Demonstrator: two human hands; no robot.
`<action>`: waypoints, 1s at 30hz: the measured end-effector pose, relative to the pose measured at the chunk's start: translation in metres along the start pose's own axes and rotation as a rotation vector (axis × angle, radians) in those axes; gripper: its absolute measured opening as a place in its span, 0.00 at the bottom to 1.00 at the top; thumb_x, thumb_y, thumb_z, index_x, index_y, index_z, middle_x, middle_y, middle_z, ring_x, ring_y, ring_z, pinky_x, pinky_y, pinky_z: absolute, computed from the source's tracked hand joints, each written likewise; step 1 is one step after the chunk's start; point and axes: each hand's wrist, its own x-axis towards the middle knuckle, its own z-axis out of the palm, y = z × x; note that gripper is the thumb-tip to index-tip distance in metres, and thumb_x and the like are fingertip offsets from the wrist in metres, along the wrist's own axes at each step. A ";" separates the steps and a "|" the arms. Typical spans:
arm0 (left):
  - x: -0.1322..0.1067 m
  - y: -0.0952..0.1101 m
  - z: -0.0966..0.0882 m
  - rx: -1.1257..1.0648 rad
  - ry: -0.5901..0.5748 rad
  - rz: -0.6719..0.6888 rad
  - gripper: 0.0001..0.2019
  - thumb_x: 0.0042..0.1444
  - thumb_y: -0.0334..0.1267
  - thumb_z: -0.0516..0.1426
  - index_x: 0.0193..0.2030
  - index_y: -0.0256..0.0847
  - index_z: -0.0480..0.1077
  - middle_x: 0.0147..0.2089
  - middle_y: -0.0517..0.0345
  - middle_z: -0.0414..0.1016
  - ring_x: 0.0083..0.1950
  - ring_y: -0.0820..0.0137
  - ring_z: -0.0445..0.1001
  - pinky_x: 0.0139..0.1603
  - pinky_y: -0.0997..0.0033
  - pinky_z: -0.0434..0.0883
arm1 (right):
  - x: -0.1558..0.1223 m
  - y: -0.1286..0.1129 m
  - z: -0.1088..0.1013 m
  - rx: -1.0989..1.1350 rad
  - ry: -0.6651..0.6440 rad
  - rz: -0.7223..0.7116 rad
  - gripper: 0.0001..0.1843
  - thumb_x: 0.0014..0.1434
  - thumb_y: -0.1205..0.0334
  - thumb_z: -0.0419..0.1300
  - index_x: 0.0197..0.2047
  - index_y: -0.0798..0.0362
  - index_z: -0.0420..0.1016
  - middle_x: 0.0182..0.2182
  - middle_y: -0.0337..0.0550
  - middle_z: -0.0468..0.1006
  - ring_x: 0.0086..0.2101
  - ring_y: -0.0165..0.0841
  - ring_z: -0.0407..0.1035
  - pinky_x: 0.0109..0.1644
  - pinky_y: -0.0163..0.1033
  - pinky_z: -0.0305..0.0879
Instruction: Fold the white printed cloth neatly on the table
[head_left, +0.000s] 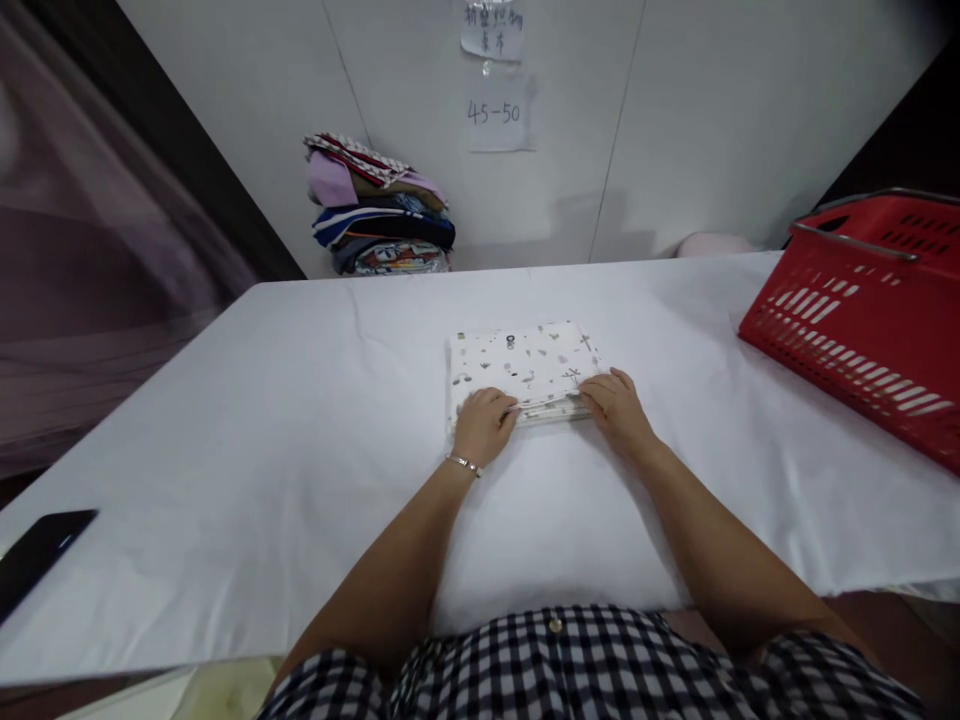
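A white cloth (525, 360) with small printed figures lies folded into a flat rectangle on the white-covered table. Its near edge shows several layers, slightly parted in the middle. My left hand (484, 425) grips the near left part of that edge, fingers curled over the top layer; a bracelet circles the wrist. At the near right corner, my right hand (613, 405) pinches the same edge between thumb and fingers. The parts of the cloth under both hands are hidden.
A red plastic basket (862, 330) stands at the right. On the left edge lies a dark phone (41, 550). Beyond the far edge is a stack of folded fabrics (382, 215). Paper signs (501, 112) hang on the wall.
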 end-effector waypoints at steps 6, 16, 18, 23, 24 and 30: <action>-0.001 0.001 -0.003 0.041 -0.021 -0.035 0.08 0.58 0.37 0.52 0.37 0.43 0.72 0.36 0.56 0.70 0.40 0.67 0.66 0.41 0.64 0.62 | 0.000 -0.003 -0.005 0.000 -0.013 -0.029 0.11 0.62 0.65 0.48 0.40 0.49 0.71 0.38 0.42 0.76 0.41 0.33 0.68 0.58 0.48 0.48; -0.006 0.001 -0.005 0.109 -0.062 0.094 0.10 0.61 0.37 0.48 0.37 0.43 0.71 0.38 0.54 0.70 0.41 0.65 0.64 0.43 0.61 0.61 | -0.004 0.004 -0.006 0.042 -0.148 0.011 0.12 0.62 0.62 0.49 0.40 0.46 0.74 0.40 0.42 0.77 0.43 0.35 0.68 0.59 0.52 0.48; -0.005 0.000 -0.005 0.086 -0.065 0.083 0.09 0.60 0.37 0.49 0.37 0.43 0.71 0.38 0.54 0.70 0.42 0.65 0.64 0.43 0.62 0.62 | -0.004 0.005 -0.006 0.056 -0.156 0.009 0.12 0.61 0.61 0.50 0.41 0.46 0.75 0.41 0.42 0.77 0.44 0.36 0.68 0.58 0.53 0.48; -0.005 -0.001 -0.004 0.036 -0.042 0.052 0.08 0.57 0.41 0.54 0.41 0.43 0.71 0.39 0.55 0.70 0.42 0.66 0.65 0.43 0.64 0.63 | -0.005 0.005 -0.007 0.081 -0.165 -0.024 0.11 0.59 0.60 0.54 0.43 0.48 0.74 0.43 0.43 0.76 0.45 0.36 0.68 0.60 0.51 0.49; -0.004 -0.001 -0.004 0.039 -0.047 0.054 0.08 0.57 0.41 0.54 0.41 0.43 0.71 0.39 0.55 0.70 0.42 0.66 0.65 0.43 0.64 0.63 | -0.004 0.006 -0.007 0.083 -0.161 -0.029 0.11 0.59 0.60 0.54 0.44 0.48 0.74 0.43 0.43 0.76 0.45 0.36 0.68 0.60 0.51 0.49; -0.004 -0.003 -0.003 0.042 -0.061 0.049 0.10 0.60 0.41 0.51 0.41 0.43 0.72 0.38 0.55 0.70 0.41 0.66 0.65 0.43 0.64 0.63 | -0.003 0.006 -0.008 0.073 -0.170 -0.033 0.12 0.60 0.62 0.51 0.43 0.47 0.75 0.42 0.42 0.76 0.44 0.36 0.68 0.60 0.53 0.49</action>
